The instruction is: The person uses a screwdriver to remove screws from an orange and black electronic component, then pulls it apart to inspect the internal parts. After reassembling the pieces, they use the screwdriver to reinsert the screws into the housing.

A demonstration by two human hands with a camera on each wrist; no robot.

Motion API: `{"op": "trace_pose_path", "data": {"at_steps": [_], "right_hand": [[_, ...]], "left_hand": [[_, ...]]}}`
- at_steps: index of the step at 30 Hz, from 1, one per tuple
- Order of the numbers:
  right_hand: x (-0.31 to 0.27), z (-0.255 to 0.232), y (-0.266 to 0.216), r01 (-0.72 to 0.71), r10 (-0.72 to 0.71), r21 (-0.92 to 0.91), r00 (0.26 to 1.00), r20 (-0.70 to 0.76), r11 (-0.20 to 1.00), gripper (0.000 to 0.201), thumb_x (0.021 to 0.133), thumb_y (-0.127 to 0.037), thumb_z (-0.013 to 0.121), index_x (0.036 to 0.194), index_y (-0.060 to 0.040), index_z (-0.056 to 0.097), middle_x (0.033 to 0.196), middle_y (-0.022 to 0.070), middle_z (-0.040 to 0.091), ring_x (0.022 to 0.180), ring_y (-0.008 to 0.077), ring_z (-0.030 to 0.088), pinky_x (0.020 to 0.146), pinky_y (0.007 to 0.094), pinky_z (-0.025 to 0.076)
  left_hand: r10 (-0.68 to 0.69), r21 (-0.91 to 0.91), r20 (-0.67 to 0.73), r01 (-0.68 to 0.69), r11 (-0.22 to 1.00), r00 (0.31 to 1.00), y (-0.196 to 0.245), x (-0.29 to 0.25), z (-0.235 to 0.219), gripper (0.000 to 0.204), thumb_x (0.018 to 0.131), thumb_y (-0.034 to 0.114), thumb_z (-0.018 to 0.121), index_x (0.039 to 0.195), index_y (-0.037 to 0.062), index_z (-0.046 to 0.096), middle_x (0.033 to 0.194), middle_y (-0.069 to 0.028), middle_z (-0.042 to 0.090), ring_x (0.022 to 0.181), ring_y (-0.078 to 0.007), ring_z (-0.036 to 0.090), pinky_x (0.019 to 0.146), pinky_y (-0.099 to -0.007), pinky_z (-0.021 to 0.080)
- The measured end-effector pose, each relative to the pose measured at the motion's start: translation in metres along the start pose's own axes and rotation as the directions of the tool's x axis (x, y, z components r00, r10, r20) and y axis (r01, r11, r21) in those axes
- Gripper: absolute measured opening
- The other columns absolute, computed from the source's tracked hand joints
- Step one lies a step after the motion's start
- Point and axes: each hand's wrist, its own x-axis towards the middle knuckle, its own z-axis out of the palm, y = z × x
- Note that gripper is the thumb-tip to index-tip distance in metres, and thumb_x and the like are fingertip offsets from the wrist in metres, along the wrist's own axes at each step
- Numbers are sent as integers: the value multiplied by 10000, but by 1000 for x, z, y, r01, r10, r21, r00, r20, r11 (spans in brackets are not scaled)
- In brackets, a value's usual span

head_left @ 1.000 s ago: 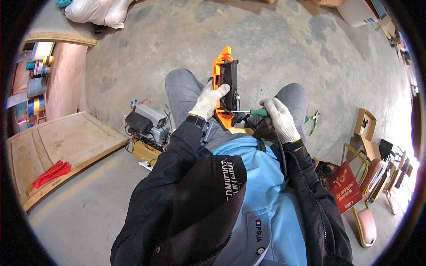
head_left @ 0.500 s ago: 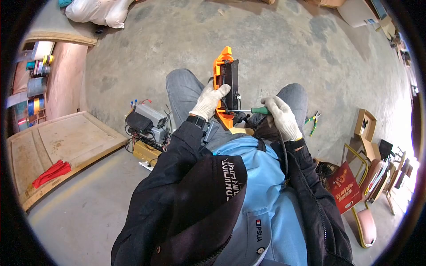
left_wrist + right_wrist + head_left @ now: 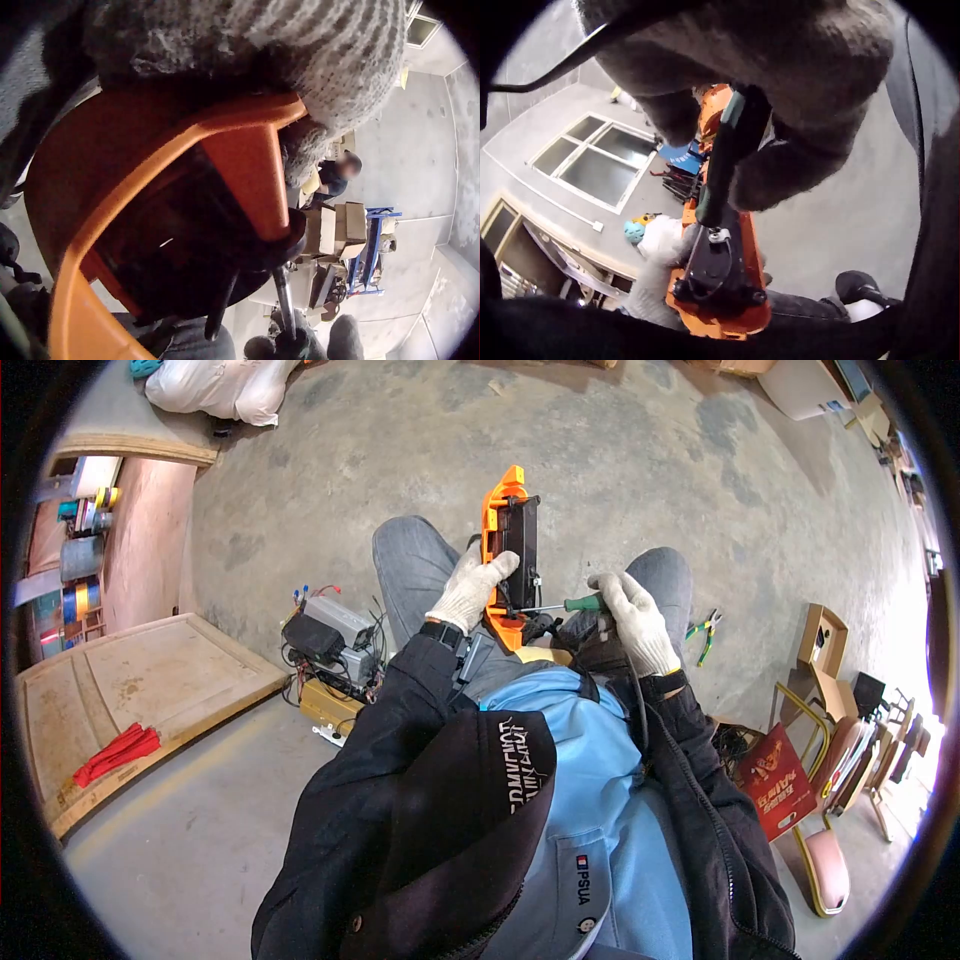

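Note:
In the head view a gloved left hand [image 3: 468, 592] grips a long orange frame [image 3: 506, 632] with a black housing [image 3: 519, 540] along it, thumb over the black side. The gloved right hand [image 3: 642, 628] pinches the green handle of a screwdriver [image 3: 585, 603] between thumb and fingers. Its metal shaft points left, the tip right at the near end of the housing. The right wrist view shows the green handle [image 3: 721, 169] between the fingers, with the black housing [image 3: 718, 262] below it. The orange frame [image 3: 169, 150] fills much of the left wrist view.
Pliers [image 3: 705, 635] with green-yellow handles lie on the floor beside the right knee. Wired grey and black boxes [image 3: 335, 630] sit beyond the left knee. A wooden panel [image 3: 150, 680] with a red cloth [image 3: 117, 753] lies at left. A red bag [image 3: 775, 785] stands at right.
The right hand's fingers have shifted on the screwdriver handle, whose right end has risen slightly in the head view. The left hand and the orange frame stay nearly still.

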Motion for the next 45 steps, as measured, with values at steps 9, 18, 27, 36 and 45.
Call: {"op": "trace_pose_path", "data": {"at_steps": [9, 18, 27, 36, 45], "right_hand": [[-2, -5, 6, 164, -164, -20, 986, 7, 986, 437, 952, -107, 713, 1360, 38, 655, 1200, 106, 707, 1083, 175, 695, 991, 312, 554], [-2, -2, -4, 22, -24, -128, 1000, -14, 992, 389, 1049, -220, 684, 1384, -22, 678, 1136, 69, 721, 1045, 137, 672, 930, 293, 540], [-3, -11, 4, 186, -179, -93, 981, 70, 978, 472, 902, -64, 694, 1357, 51, 650, 1254, 145, 698, 1122, 221, 681, 1036, 338, 534], [10, -34, 15, 88, -153, 566, 986, 68, 820, 408, 1120, -291, 668, 1340, 50, 634, 1104, 104, 705, 845, 155, 658, 737, 299, 583], [4, 5, 2, 144, -133, -76, 982, 132, 987, 277, 938, -138, 741, 1182, -12, 697, 965, 11, 698, 885, 147, 683, 829, 321, 557]], "left_hand": [[-36, -39, 23, 37, 999, 999, 5, -3, 3, 404, 1072, 164, 698, 1413, 0, 556, 1196, -130, 729, 1012, -223, 773, 877, -349, 684], [-30, -9, -2, 30, 1000, 1000, 4, -2, 3, 395, 1076, 158, 691, 1408, -10, 557, 1184, -136, 731, 992, -221, 778, 854, -356, 693], [-25, -24, 17, 25, 999, 1000, 5, -3, 4, 402, 1075, 150, 687, 1421, -8, 555, 1185, -127, 734, 995, -219, 777, 865, -352, 688], [-35, -40, -38, 33, 999, 999, 3, -4, 8, 361, 1080, 133, 675, 1401, 8, 566, 1154, -101, 728, 974, -204, 759, 851, -362, 675], [0, -108, -4, 0, 994, 1000, -2, -3, 10, 387, 1071, 240, 727, 1358, 0, 626, 1139, -120, 766, 977, -220, 780, 902, -381, 657]]}}
